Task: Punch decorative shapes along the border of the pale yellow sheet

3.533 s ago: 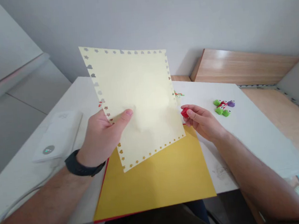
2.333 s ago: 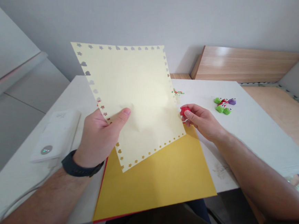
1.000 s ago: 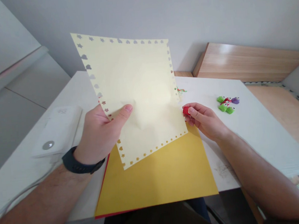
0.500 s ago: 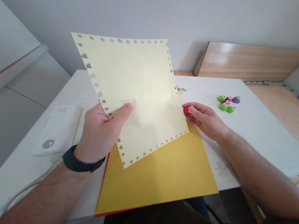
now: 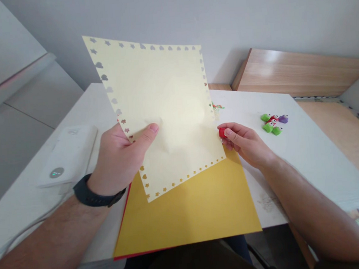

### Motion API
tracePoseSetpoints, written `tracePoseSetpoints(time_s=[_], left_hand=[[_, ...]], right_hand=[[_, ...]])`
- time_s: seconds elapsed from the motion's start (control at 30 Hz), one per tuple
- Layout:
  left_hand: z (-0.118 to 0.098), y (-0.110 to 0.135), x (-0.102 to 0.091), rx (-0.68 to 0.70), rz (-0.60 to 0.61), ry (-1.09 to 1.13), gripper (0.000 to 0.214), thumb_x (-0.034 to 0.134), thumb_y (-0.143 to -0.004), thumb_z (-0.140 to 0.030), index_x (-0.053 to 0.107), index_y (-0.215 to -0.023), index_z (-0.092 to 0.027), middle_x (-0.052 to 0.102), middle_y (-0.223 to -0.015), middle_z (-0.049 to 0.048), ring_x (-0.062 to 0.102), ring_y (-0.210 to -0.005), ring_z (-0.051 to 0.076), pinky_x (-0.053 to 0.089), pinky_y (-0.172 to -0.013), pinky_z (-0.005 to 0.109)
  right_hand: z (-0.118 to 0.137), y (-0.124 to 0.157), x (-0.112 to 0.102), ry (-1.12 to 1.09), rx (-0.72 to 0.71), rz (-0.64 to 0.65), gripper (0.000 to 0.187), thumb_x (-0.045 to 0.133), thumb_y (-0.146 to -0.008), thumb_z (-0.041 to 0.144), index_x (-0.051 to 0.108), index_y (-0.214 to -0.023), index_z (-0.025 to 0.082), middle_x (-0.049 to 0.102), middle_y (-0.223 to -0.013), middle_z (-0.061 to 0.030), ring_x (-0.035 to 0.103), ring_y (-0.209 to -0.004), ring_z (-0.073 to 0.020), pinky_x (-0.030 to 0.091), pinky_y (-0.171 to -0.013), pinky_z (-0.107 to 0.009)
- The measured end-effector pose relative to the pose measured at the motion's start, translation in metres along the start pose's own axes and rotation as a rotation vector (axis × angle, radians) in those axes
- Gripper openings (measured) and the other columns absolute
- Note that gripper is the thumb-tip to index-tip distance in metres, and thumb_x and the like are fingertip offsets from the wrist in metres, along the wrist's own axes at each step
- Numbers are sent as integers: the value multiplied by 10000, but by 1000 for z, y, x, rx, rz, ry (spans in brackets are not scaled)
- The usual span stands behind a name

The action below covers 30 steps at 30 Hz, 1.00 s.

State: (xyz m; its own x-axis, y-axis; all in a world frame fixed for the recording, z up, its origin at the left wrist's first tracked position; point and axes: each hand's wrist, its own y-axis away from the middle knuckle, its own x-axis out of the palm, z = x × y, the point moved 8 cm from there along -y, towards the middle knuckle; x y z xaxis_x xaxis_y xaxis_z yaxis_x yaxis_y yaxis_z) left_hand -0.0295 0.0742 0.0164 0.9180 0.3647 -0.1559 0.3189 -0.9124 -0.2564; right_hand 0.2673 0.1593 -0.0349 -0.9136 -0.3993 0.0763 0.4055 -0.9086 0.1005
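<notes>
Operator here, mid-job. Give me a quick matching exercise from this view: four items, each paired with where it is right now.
Items:
1. Cream sheet with punched border
2. Small red object
3. Yellow sheet
4. Green and purple cluster

Places:
A. Pinched in the fingers of the right hand
B. Raised in the left hand
C. On the white table, right of both hands
D. Flat beneath the raised sheet

Pairs: 1-B, 2-A, 3-D, 4-C
</notes>
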Motion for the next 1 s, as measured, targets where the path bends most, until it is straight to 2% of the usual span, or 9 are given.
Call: tracePoseSetpoints(time_s=[0.2,0.33,0.57,0.73,1.0], left_hand=[[-1,0,2,8,0,27,407,808,-881,-404,767,-1238,-213,729,-1358,100,688,-1261,325,560,-1110,478],[-6,1,3,36,-6,15,396,808,-880,-411,777,-1226,-219,754,-1310,88,712,-1217,316,572,-1095,465],[-9,2,3,38,2,4,366,810,-882,-405,784,-1207,-239,753,-1315,73,711,-1221,323,562,-1112,492],[-14,3,2,73,-3,-26,348,794,-900,-389,782,-1202,-218,759,-1305,66,718,-1203,302,569,-1101,466],[-15,4,4,66,22,-8,338,799,-891,-393,790,-1192,-241,770,-1279,53,720,-1197,303,576,-1096,474]], right_hand=[[-3,1,0,26,9,16,360,837,-861,424,720,-1144,236,665,-920,-9,524,-722,-123,393,-644,-285],[-5,-1,-3,58,20,10,355,891,-798,403,721,-1046,213,676,-909,-12,530,-711,-128,394,-634,-292],[-4,-1,-5,89,13,8,337,868,-822,414,730,-1045,203,683,-907,-13,521,-718,-130,365,-635,-294],[-4,-1,-5,95,13,6,331,857,-832,428,729,-1037,202,669,-884,-6,509,-707,-125,360,-633,-293],[-2,2,1,83,17,51,324,879,-809,403,741,-1036,217,698,-939,-22,559,-737,-135,439,-680,-300]])
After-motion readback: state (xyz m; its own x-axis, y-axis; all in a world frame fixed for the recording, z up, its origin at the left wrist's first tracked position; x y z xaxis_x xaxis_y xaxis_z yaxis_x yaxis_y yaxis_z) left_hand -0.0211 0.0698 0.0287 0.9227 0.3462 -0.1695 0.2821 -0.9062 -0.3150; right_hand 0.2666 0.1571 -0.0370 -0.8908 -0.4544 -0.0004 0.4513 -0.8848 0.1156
